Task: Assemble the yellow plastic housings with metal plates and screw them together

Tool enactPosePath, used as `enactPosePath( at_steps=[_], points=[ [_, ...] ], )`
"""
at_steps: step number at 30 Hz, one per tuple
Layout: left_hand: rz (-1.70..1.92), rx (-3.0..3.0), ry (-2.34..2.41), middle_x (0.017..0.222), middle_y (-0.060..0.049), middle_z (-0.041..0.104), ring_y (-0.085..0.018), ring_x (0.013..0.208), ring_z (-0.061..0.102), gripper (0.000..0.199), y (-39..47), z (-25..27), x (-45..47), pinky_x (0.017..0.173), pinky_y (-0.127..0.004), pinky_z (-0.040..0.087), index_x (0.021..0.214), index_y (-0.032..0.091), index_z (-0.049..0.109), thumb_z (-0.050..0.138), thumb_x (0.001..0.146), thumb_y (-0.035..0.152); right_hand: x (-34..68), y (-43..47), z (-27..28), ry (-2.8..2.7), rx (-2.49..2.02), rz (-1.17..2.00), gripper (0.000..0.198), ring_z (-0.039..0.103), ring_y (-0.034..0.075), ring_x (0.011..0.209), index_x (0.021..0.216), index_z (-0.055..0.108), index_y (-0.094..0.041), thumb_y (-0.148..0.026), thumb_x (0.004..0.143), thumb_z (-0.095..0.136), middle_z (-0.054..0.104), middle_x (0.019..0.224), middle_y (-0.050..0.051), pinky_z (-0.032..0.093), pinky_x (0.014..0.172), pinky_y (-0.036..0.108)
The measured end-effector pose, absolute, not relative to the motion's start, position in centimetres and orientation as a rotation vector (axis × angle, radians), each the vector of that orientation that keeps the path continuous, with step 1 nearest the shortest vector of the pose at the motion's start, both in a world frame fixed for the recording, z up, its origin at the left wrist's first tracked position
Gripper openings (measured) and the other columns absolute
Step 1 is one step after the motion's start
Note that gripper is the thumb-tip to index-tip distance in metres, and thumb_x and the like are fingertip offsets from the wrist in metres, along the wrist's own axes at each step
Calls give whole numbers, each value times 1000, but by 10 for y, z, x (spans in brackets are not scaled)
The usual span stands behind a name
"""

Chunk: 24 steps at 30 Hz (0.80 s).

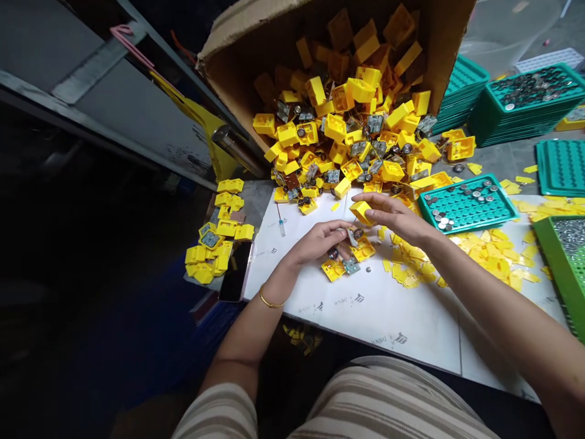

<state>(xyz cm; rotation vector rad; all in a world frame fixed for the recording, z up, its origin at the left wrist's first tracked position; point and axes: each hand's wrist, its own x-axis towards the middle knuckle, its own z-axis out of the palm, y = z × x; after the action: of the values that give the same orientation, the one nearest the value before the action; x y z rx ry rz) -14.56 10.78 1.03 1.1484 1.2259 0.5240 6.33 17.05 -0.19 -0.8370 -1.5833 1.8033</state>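
Yellow plastic box-shaped casing (361,213) is pinched in the right hand (397,221); the left hand (317,242) grips a small grey part (352,238), both above white printed board (425,317). Separating these seems underway, next needing steadiness.

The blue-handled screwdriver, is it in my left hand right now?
No, the screwdriver lies on the white printed board, apart from your left hand.

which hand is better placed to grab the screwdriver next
Probably the left hand: the screwdriver lies closer to it, on its outer side; the right hand is farther off, holding a yellow casing.
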Motion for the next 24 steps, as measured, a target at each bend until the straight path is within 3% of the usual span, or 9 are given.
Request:
enactPosePath(
  at_steps=[4, 7, 12, 17, 19, 21, 24],
  points=[
    [584, 1448, 1474, 96, -8, 73, -19, 86, 68, 31, 110, 6, -150, 71, -27, 52, 103, 15, 68, 62, 82, 37, 65, 171, 1, -1666, -779, 1740, 37, 52, 27, 121, 113, 66, -25, -39, 79, 67, 58, 129, 6, 39, 104, 46],
    [511, 1567, 1442, 91, -6, 71, -17, 82, 65, 27, 111, 9, -153, 71, -27, 51, 95, 16, 70, 59, 82, 37, 66, 171, 1, -1642, -740, 1782, 38, 55, 25, 116, 112, 66, -24, -40, 78, 68, 59, 128, 6, 42, 100, 43],
    [444, 1664, 1453, 105, -8, 64, -15, 80, 61, 24, 118, 16, -157, 63, -26, 50, 87, 16, 68, 47, 84, 28, 68, 170, -1, -1645, -779, 1751, 38, 56, 26, 117, 112, 65, -24, -39, 78, 68, 59, 129, 7, 43, 99, 44],
    [460, 1893, 1520, 132, -10, 55, -24, 123, 52, 15, 125, 26, -162, 70, -25, 48, 75, 17, 64, 49, 78, 20, 68, 171, 2, -1789, -795, 1611, 38, 56, 27, 116, 114, 65, -21, -39, 80, 65, 61, 128, 9, 44, 97, 46],
    [401, 1986, 1571, 122, -9, 63, -24, 119, 55, 13, 126, 34, -164, 67, -24, 46, 73, 18, 61, 50, 77, 21, 67, 171, 5, -1849, -768, 1539, 38, 59, 27, 111, 114, 65, -21, -40, 81, 64, 62, 126, 9, 47, 93, 45],
    [313, 2094, 1658, 103, -7, 69, -21, 103, 62, 12, 127, 43, -164, 68, -25, 43, 69, 19, 58, 51, 77, 23, 66, 169, 7, -1921, -759, 1416, 37, 59, 26, 111, 115, 65, -21, -39, 82, 62, 63, 126, 9, 47, 92, 44],
    [254, 2207, 1784, 81, -3, 67, -17, 78, 61, 17, 126, 54, -161, 67, -27, 40, 61, 19, 52, 53, 76, 28, 62, 165, 12, -2005, -841, 1152, 36, 58, 27, 113, 115, 64, -21, -36, 82, 60, 64, 124, 9, 45, 96, 45]
  ],
)
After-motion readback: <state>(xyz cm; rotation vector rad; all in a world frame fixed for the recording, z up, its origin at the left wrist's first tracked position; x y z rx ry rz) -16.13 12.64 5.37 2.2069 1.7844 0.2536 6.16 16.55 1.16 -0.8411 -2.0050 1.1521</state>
